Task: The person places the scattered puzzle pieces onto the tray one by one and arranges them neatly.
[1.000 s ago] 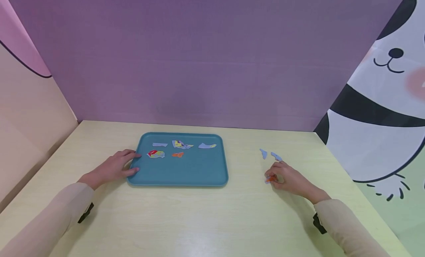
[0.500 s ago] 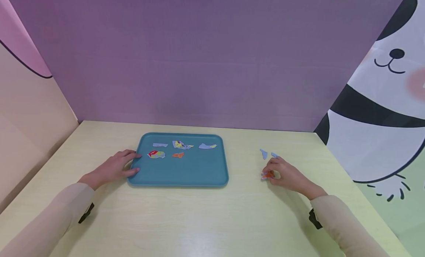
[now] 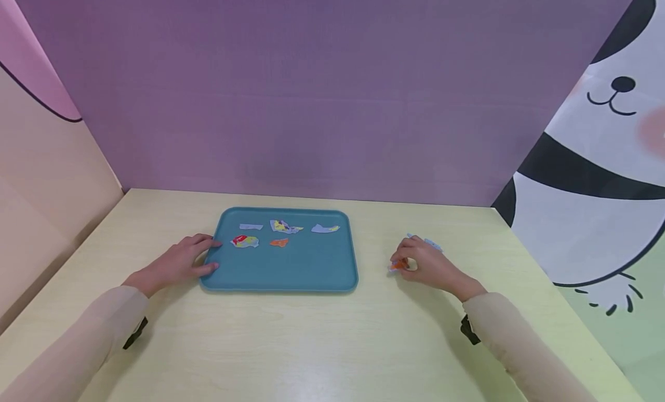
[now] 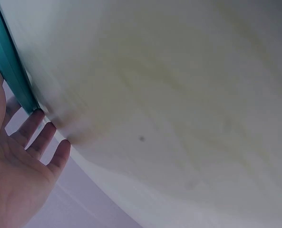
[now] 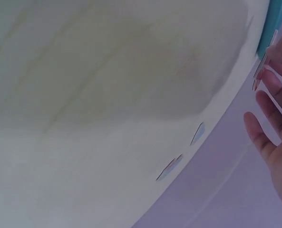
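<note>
Resting left hand: fingers relaxed, laid on the left edge of the tray
Right hand: orange piece pinched in the fingers, right of the tray, not yet placed
Tray: five pieces set in two rows
Surface: two pieces left, far right

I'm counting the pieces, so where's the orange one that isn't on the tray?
In the head view, that orange piece is pinched in the grip of the right hand, right of the tray and near two pale blue pieces.
</note>
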The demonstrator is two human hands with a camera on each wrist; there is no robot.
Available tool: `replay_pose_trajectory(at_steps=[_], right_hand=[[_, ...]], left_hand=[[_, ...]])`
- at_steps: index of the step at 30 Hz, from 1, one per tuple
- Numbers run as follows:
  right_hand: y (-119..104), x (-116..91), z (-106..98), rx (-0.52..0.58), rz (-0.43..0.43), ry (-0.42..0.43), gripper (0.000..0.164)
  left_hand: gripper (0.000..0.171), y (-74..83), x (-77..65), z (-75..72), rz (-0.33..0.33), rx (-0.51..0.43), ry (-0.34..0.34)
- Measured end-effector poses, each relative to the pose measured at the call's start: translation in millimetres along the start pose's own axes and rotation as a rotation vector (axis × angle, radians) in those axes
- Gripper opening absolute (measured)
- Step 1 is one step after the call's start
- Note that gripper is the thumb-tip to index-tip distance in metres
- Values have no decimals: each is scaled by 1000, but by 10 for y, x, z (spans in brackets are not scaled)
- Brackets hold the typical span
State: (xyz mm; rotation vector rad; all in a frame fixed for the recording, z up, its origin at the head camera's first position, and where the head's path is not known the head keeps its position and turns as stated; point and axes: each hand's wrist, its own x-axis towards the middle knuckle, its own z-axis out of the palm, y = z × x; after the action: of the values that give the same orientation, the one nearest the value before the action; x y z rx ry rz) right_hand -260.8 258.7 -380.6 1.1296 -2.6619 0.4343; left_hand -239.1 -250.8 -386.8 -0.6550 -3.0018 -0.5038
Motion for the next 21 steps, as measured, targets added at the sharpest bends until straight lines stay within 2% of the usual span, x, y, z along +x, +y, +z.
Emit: replay_pose_trajectory(at_steps=[10, 14, 21], right_hand=[[-209, 362, 91, 35, 20, -62, 16], [-273, 494, 127, 32, 3, -61, 13], [-382, 715, 214, 41, -13, -49, 9]], left_hand=[[52, -27, 17, 3, -11, 7, -28], [53, -10, 12, -8, -20, 9, -32], [52, -17, 15, 1, 1, 14, -19]])
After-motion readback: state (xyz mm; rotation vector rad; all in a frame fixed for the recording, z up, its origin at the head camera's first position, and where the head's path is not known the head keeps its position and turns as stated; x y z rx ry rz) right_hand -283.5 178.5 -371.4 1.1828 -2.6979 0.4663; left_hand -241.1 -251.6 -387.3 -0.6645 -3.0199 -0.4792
